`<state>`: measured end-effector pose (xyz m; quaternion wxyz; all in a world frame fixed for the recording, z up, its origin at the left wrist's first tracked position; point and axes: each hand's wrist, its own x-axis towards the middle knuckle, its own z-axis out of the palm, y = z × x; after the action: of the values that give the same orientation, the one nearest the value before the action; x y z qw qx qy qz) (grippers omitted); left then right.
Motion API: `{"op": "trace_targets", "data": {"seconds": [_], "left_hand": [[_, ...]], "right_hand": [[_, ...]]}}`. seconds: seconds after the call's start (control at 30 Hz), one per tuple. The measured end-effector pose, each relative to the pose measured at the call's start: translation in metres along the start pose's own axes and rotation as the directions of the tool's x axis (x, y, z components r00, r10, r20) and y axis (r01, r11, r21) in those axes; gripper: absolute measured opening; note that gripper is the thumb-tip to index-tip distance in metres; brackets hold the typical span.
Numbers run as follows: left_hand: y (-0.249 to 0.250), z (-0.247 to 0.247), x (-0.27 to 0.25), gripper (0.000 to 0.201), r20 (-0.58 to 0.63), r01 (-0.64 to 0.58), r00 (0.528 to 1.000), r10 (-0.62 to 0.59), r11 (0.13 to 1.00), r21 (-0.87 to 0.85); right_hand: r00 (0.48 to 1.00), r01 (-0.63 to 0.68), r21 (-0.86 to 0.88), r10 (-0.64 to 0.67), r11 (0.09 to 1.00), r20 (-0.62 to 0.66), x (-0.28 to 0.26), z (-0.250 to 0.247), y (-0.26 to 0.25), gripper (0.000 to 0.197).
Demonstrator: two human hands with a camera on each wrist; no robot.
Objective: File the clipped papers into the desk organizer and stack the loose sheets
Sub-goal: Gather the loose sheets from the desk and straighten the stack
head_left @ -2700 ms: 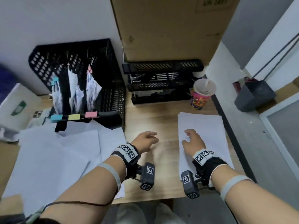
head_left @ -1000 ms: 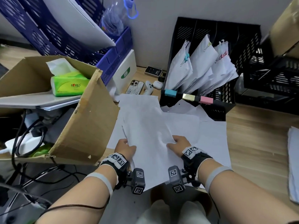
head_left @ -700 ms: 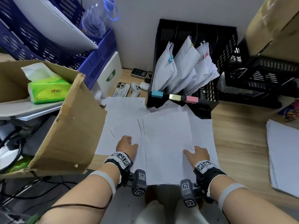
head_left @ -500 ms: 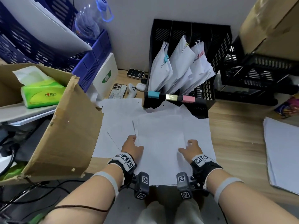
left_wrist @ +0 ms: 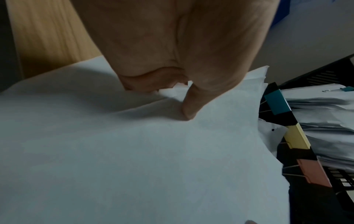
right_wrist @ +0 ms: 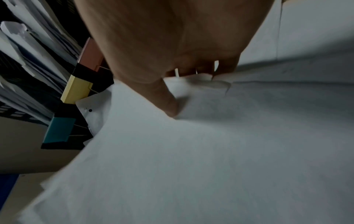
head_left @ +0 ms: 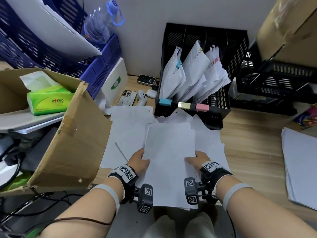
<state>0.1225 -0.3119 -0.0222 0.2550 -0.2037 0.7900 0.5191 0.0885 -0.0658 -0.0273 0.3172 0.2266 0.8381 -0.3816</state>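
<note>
A small bunch of loose white sheets (head_left: pixel 169 152) sits raised over the desk's front edge. My left hand (head_left: pixel 139 159) grips its left edge and my right hand (head_left: pixel 197 158) grips its right edge. In the left wrist view the left hand (left_wrist: pixel 172 98) has its thumb on top of the sheets (left_wrist: pixel 153 151). The right hand (right_wrist: pixel 191 91) pinches the sheets (right_wrist: pixel 210 151) the same way. Behind stands the black desk organizer (head_left: pixel 216 115), holding clipped papers (head_left: pixel 193 74). More loose sheets (head_left: pixel 127 127) lie beneath. A neat stack (head_left: pixel 301 165) lies at the right.
An open cardboard box (head_left: pixel 72 145) with a green tissue pack (head_left: pixel 48 100) crowds the left. Blue trays (head_left: pixel 103 69) and a bottle (head_left: pixel 101 26) stand behind it. A phone (head_left: pixel 127 98) and small devices lie by the organizer. Black stacked trays (head_left: pixel 277 79) sit at the back right.
Half a second ago both hands lay flat on the spread sheets. They have since drawn the sheets together, closed on the two side edges and raised the bunch a little.
</note>
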Motion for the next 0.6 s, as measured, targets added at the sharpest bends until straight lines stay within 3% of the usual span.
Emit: {"op": "trace_targets", "data": {"seconds": [0.03, 0.13, 0.3, 0.47, 0.6], "left_hand": [[-0.002, -0.001, 0.001, 0.038, 0.003, 0.009, 1.0, -0.009, 1.0, -0.005], [-0.005, -0.002, 0.002, 0.02, -0.006, 0.033, 0.999, -0.033, 0.998, -0.056], [-0.005, -0.002, 0.004, 0.02, -0.114, 0.041, 0.993, -0.041, 0.999, 0.005], [0.0, -0.008, 0.008, 0.028, -0.169, 0.032, 0.985, -0.032, 0.999, -0.001], [0.001, -0.009, 0.008, 0.025, -0.155, 0.045, 0.987, -0.048, 0.999, -0.021]], "right_hand": [[1.0, 0.021, -0.027, -0.022, 0.999, -0.01, 0.0, 0.0, 0.0, 0.01], [0.993, 0.102, -0.085, -0.106, 0.991, -0.051, -0.008, -0.008, -0.005, 0.006], [0.983, 0.087, -0.294, -0.129, 0.952, -0.128, -0.018, -0.051, -0.012, 0.039], [0.975, 0.074, -0.654, -0.192, 0.753, -0.111, -0.01, -0.082, -0.026, 0.031], [0.958, 0.187, -0.724, -0.287, 0.663, -0.015, 0.003, -0.067, -0.03, 0.016]]}}
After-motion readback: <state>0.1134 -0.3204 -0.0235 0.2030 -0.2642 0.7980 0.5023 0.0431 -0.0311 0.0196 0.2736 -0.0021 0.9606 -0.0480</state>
